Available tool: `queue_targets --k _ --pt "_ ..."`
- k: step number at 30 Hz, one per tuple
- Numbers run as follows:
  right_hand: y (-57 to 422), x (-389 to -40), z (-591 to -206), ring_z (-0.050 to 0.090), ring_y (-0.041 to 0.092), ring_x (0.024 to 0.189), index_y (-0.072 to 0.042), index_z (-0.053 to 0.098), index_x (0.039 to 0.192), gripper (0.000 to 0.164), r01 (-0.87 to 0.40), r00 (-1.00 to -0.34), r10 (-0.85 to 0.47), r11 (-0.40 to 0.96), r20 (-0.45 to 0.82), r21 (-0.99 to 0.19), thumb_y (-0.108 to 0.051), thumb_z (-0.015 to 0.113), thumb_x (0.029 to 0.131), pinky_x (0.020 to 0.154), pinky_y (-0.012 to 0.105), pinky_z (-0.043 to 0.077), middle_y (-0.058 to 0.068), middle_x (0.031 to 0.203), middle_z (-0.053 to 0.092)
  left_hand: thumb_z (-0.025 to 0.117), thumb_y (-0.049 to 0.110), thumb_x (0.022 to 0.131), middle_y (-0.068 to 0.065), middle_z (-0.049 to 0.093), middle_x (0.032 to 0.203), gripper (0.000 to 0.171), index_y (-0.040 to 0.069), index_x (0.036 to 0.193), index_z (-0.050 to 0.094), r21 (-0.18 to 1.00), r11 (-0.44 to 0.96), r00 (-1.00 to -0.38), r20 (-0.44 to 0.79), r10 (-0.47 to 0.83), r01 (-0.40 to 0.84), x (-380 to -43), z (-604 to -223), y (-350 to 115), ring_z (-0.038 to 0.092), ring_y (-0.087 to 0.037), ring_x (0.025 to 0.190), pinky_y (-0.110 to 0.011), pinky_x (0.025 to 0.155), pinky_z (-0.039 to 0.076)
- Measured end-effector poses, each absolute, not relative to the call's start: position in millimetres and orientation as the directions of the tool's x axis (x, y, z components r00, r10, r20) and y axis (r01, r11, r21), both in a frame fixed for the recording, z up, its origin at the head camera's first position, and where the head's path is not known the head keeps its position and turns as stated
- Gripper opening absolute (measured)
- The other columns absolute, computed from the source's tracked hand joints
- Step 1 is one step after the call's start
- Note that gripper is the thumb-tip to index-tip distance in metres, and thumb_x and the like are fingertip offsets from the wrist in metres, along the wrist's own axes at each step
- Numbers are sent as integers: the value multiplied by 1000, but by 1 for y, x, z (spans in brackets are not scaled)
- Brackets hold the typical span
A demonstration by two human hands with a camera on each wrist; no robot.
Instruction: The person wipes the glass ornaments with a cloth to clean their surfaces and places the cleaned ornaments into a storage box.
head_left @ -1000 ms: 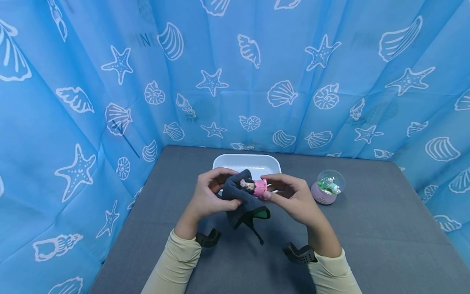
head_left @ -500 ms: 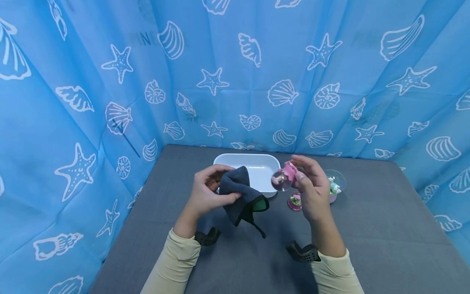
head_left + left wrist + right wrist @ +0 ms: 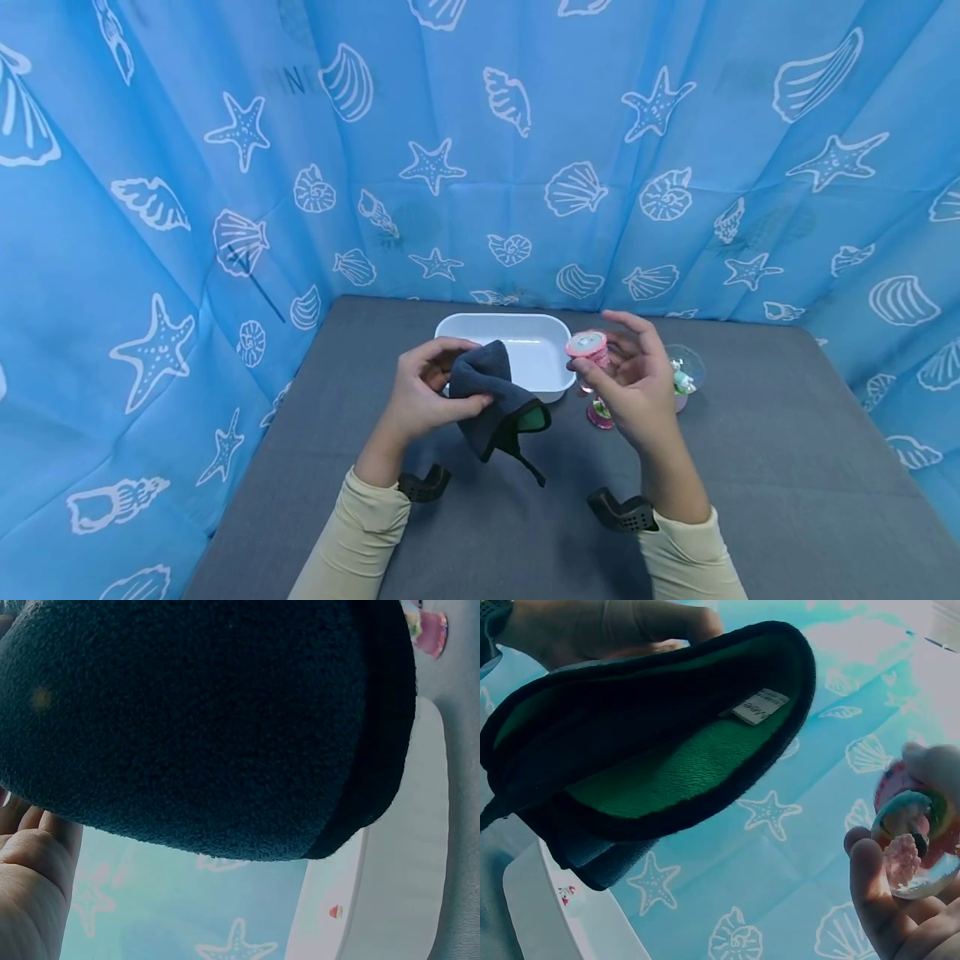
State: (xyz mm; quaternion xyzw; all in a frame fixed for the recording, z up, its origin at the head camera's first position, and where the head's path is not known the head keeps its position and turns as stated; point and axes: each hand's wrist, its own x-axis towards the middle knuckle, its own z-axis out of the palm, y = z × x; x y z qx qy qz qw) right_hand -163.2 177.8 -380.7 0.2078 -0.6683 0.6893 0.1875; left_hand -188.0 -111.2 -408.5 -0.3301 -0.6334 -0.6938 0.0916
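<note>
My left hand [image 3: 423,392] grips a dark blue-grey fleecy cloth [image 3: 483,383] between thumb and fingers. In the right wrist view its green inner face, black edging and a white label [image 3: 759,706] show, and a black loop hangs off one corner. To the right, my right hand [image 3: 639,387] holds a small pink-based snow globe [image 3: 587,344] in its fingertips. The globe is tipped over, its round base turned up and its clear ball [image 3: 911,847] pointing down. Cloth and globe are apart. Most of the left fingers are hidden behind the cloth.
A white rectangular dish [image 3: 536,358] stands behind the cloth. Close under the right hand sits another small pink snow globe [image 3: 600,415], with a larger lilac-based snow globe [image 3: 685,379] partly behind the hand. A blue shell-patterned curtain [image 3: 480,225] borders the grey table.
My right hand has drawn the snow globe away from the cloth to the right, then turned its base upward. The small globe on the table has come into view. My left hand stays nearly still.
</note>
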Motion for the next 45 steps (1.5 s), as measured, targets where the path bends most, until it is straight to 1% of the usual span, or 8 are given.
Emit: queue_targets --k 3,6,10,16,19,24,30,45 --pt "176 -163 -381 71 11 89 14 50 129 53 -559 -829 -31 5 558 -829 19 78 84 65 22 63 1 112 73 85 -15 73 -24 69 117 55 -9 125 67 818 -179 -765 575 289 547 -188 -408 -111 73 -14 103 -28 86 65" --pt "174 -164 -382 69 12 91 15 57 119 47 -598 -801 -55 36 596 -800 22 79 78 67 18 60 -1 110 74 85 -14 73 -24 69 117 55 -8 125 68 821 -173 -768 570 291 544 -187 -408 -111 73 -14 103 -28 86 65" --pt "174 -165 -384 63 11 84 11 67 119 45 -630 -774 -113 36 623 -776 23 79 77 61 18 50 1 113 74 86 -12 73 -26 69 117 56 -7 126 68 826 -169 -771 563 296 538 -187 -407 -111 73 -15 103 -28 86 65" --pt "172 -164 -385 50 12 70 6 73 122 44 -649 -752 -183 35 633 -760 21 77 81 48 27 40 8 115 72 87 -10 74 -28 68 117 56 -6 126 68 832 -167 -776 553 303 529 -187 -408 -111 73 -15 102 -28 87 65" --pt "172 -163 -385 54 13 72 3 74 123 43 -622 -774 -213 73 597 -780 20 77 82 48 26 44 7 118 70 87 -11 74 -28 68 116 56 -6 126 68 833 -171 -777 552 304 525 -187 -408 -110 73 -14 102 -28 86 65" --pt "174 -160 -385 58 15 83 5 73 124 41 -568 -810 -255 120 527 -815 18 73 86 59 24 54 3 122 66 87 -12 74 -28 69 117 56 -6 126 68 838 -178 -778 545 312 516 -188 -407 -109 73 -14 102 -27 86 65" --pt "171 -159 -384 59 12 90 10 67 130 41 -552 -794 -338 51 505 -832 19 65 91 70 20 59 4 127 64 87 -12 73 -27 70 117 57 -5 126 69 837 -167 -776 546 317 521 -188 -407 -109 73 -15 102 -28 87 65" --pt "168 -156 -383 70 13 104 4 65 131 44 -538 -795 -364 51 486 -842 17 70 89 84 27 65 7 125 71 93 -4 74 -25 71 119 57 -2 126 70 851 -159 -786 524 327 501 -187 -406 -109 74 -17 108 -32 92 65"
